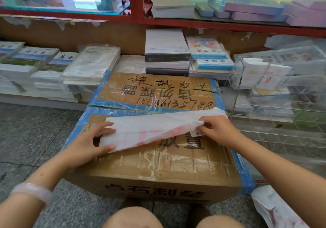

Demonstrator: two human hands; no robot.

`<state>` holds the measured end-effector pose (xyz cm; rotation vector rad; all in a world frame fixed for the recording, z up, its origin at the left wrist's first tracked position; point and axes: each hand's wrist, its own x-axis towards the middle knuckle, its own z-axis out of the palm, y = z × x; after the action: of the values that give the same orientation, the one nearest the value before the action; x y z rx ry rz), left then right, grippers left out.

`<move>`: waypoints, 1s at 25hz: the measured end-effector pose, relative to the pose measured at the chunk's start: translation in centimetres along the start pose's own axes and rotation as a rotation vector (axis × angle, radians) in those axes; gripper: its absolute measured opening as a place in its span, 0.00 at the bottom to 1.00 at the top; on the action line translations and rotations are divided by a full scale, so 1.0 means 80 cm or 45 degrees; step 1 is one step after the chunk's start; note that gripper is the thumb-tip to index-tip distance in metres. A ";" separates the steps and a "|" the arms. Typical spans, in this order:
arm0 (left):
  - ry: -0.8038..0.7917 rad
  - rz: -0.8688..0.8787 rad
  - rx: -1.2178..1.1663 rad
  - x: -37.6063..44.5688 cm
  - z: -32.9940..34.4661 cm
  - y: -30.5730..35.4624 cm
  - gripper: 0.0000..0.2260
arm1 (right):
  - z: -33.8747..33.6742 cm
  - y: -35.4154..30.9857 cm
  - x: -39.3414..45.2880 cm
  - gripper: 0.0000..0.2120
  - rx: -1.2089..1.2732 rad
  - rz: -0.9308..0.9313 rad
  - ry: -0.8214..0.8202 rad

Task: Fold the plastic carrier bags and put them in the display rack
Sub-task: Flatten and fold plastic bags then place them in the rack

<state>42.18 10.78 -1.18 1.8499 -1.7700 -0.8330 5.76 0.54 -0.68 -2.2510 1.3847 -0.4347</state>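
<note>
A white plastic carrier bag (pixel 151 130) with faint red print lies as a long strip across the top of a taped cardboard box (pixel 158 166). My left hand (pixel 88 144) pinches the bag's left end between thumb and fingers. At the right end my right hand (pixel 218 130) grips the bag's upper edge and lifts it off the box. A clear acrylic display rack (pixel 275 93) stands to the right of the box, with several folded white bags (pixel 264 75) in its upper compartments.
Another white carrier bag (pixel 271 208) lies on the floor at the lower right. Stacks of books and paper (pixel 88 68) fill the low shelf behind the box. A red-framed shelf (pixel 137 3) runs above. Grey speckled floor (pixel 35 130) lies to the left; my knees show at the bottom.
</note>
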 end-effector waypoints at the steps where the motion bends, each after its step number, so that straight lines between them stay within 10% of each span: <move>1: -0.065 -0.048 -0.034 0.002 -0.003 0.002 0.29 | -0.001 0.001 0.004 0.10 0.076 0.081 0.023; 4: -0.118 -0.129 -0.122 0.005 -0.004 0.010 0.27 | -0.005 -0.001 0.016 0.16 0.302 0.320 -0.008; 7: 0.322 -0.256 -0.374 0.022 0.006 0.021 0.05 | 0.001 -0.001 0.027 0.15 0.330 0.448 -0.004; 16: 0.533 -0.610 0.109 0.073 0.028 0.030 0.04 | 0.010 -0.025 0.042 0.11 0.001 0.678 0.066; 20: 0.529 -0.525 0.168 0.072 0.029 0.026 0.02 | 0.024 -0.076 0.042 0.29 -0.302 0.191 0.400; 25: 0.529 -0.488 0.201 0.071 0.030 0.027 0.03 | 0.093 -0.111 0.064 0.25 -0.596 -0.193 -0.239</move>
<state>38.98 5.17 -2.09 2.3082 -1.2754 -0.3945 18.32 1.03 -2.07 -2.6980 1.3259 0.0680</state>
